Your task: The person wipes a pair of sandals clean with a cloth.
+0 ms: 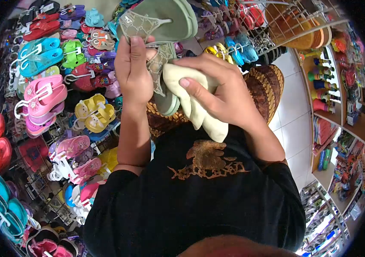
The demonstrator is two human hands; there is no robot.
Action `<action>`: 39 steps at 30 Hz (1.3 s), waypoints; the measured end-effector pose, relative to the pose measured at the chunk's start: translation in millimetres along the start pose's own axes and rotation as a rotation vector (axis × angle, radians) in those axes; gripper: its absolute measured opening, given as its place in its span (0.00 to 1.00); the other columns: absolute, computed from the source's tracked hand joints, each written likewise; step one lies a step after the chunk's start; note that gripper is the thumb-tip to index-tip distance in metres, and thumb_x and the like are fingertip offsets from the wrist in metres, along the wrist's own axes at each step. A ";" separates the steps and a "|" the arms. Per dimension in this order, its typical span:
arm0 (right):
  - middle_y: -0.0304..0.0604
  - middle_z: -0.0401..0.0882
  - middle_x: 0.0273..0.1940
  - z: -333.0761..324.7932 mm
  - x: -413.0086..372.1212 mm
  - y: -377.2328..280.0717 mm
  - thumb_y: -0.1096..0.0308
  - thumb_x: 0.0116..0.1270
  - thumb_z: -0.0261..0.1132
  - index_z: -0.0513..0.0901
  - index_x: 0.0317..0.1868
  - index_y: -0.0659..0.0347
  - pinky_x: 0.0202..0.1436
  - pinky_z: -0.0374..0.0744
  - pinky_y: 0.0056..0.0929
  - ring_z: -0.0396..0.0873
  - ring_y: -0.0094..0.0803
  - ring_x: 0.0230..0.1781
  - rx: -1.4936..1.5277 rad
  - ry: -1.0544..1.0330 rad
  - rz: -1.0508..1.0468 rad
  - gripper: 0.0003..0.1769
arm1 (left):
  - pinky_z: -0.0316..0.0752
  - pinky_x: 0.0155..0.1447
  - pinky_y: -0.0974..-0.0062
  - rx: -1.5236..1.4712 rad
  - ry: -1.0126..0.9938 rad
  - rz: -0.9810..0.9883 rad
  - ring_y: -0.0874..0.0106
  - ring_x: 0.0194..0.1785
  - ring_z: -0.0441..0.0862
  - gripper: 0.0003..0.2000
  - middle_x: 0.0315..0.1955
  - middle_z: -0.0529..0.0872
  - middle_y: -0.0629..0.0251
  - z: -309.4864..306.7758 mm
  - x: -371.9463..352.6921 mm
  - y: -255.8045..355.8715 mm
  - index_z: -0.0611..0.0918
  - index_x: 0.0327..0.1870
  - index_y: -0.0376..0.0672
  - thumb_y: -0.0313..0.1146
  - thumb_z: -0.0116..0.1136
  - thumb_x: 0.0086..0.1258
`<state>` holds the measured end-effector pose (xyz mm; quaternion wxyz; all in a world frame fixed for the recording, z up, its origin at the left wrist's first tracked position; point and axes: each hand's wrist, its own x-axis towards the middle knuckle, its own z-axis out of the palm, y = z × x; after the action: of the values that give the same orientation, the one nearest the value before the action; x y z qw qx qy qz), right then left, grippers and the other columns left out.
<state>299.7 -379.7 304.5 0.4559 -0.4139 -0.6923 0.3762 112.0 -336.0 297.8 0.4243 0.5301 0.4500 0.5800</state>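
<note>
My left hand [136, 75] grips a pair of pale green sandals [182, 23] by their see-through patterned straps, thumb pointing up. One sandal is above the hand; the other [166, 105] hangs lower, partly hidden behind my fingers and the cloth. A bunched cream cloth [197, 96] is clasped in my right hand [225, 85], thumb on top. The cloth presses up against the lower sandal's side and strap. Both hands are in front of my chest, above a brown patterned garment [264, 85] on my lap.
Racks of colourful children's shoes, such as blue sandals [39, 55], pink shoes [45, 100] and yellow clogs [94, 112], crowd the left. A wire grid [306, 21] hangs upper right. Shelves of goods [326, 81] stand at right beside the white tiled floor [291, 107].
</note>
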 end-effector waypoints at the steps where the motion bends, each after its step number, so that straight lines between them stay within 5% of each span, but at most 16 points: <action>1: 0.50 0.87 0.44 -0.4 -0.2 -0.4 0.66 0.71 0.70 0.87 0.53 0.63 0.52 0.82 0.37 0.87 0.45 0.45 -0.019 0.047 -0.010 0.14 | 0.75 0.46 0.81 0.000 -0.039 -0.010 0.82 0.42 0.79 0.15 0.44 0.85 0.67 -1.0 -1.4 0.5 0.79 0.54 0.38 0.40 0.46 0.88; 5: 0.50 0.87 0.44 -10.0 3.9 34.7 0.65 0.70 0.70 0.87 0.53 0.63 0.52 0.82 0.37 0.87 0.45 0.46 -0.060 0.355 0.032 0.15 | 0.75 0.47 0.81 -0.021 -0.129 -0.036 0.81 0.43 0.79 0.16 0.43 0.84 0.68 10.1 -6.8 2.3 0.79 0.56 0.38 0.42 0.47 0.88; 8: 0.49 0.88 0.44 -24.4 0.4 28.1 0.66 0.69 0.70 0.89 0.51 0.64 0.53 0.82 0.36 0.87 0.43 0.45 -0.084 0.145 0.036 0.14 | 0.74 0.48 0.82 0.033 -0.145 0.026 0.83 0.44 0.78 0.17 0.43 0.84 0.70 13.0 -3.2 -1.7 0.79 0.56 0.38 0.44 0.46 0.88; 13: 0.48 0.89 0.43 -14.6 -7.6 31.7 0.65 0.69 0.71 0.90 0.50 0.61 0.52 0.82 0.35 0.87 0.42 0.44 0.041 0.114 0.037 0.13 | 0.64 0.34 0.86 0.063 -0.053 -0.026 0.89 0.31 0.70 0.16 0.41 0.83 0.70 17.5 -4.5 0.3 0.79 0.53 0.40 0.44 0.46 0.88; 16: 0.48 0.87 0.40 -16.3 -8.3 31.4 0.65 0.67 0.71 0.90 0.50 0.59 0.48 0.83 0.36 0.86 0.44 0.39 -0.023 0.111 -0.031 0.13 | 0.73 0.41 0.83 0.102 -0.041 -0.133 0.84 0.37 0.77 0.17 0.43 0.83 0.70 13.2 -7.4 0.8 0.81 0.57 0.39 0.45 0.49 0.87; 22: 0.48 0.82 0.34 -7.8 -13.4 14.1 0.68 0.63 0.70 0.88 0.46 0.59 0.41 0.83 0.43 0.84 0.50 0.36 -0.360 -0.020 -0.152 0.11 | 0.69 0.36 0.83 0.168 -0.107 -0.075 0.87 0.33 0.73 0.16 0.37 0.84 0.71 17.6 -14.3 4.5 0.79 0.51 0.40 0.44 0.46 0.88; 35: 0.46 0.77 0.34 -1.5 -28.0 27.6 0.69 0.60 0.68 0.79 0.37 0.62 0.35 0.83 0.45 0.83 0.49 0.32 -0.276 -0.215 -0.384 0.08 | 0.72 0.39 0.77 0.420 0.101 -0.050 0.80 0.33 0.75 0.18 0.36 0.84 0.66 21.8 -27.7 -39.8 0.78 0.47 0.37 0.44 0.45 0.88; 38: 0.45 0.82 0.38 6.9 -38.6 15.4 0.74 0.60 0.69 0.85 0.47 0.64 0.37 0.83 0.42 0.85 0.45 0.35 -0.215 -0.430 -0.318 0.14 | 0.73 0.41 0.76 0.438 0.072 -0.053 0.80 0.34 0.75 0.18 0.36 0.83 0.65 20.4 -26.2 -49.1 0.77 0.47 0.36 0.44 0.44 0.88; 39: 0.44 0.79 0.35 10.8 -41.9 17.0 0.69 0.60 0.68 0.82 0.36 0.62 0.38 0.83 0.46 0.84 0.49 0.34 -0.179 -0.402 -0.291 0.06 | 0.73 0.41 0.76 0.444 0.050 -0.047 0.80 0.35 0.75 0.18 0.36 0.83 0.65 19.0 -25.7 -50.8 0.77 0.47 0.36 0.44 0.43 0.88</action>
<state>303.6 -413.3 272.5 0.3202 -0.2656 -0.8518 0.3185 133.7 -347.5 243.0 0.2990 0.5854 0.5893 0.4696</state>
